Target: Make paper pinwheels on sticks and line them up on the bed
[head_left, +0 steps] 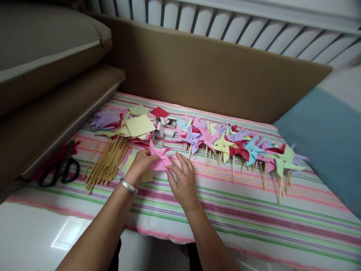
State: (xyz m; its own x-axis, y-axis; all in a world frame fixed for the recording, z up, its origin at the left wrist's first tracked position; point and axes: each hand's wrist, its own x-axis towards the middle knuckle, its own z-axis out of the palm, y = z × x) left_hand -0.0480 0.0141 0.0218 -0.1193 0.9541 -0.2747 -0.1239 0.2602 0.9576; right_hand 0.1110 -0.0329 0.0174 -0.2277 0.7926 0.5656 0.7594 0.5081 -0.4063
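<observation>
A pink paper pinwheel with folded blades is held above the striped cloth, with no stick visible on it. My left hand, wearing a silver bracelet, pinches its left side between thumb and fingers. At the lower right blade, the thumb and a finger of my right hand close on the paper's edge; the other fingers are spread. Beneath my left hand lie yellow paper sheets. Small metal pieces rest on the cloth just beyond the pinwheel.
Wooden sticks and black-handled scissors lie left. Behind are stacked paper squares, cut purple paper and small boxes. Several finished pinwheels on sticks spread rightward. Brown cushions and a backboard border the striped cloth.
</observation>
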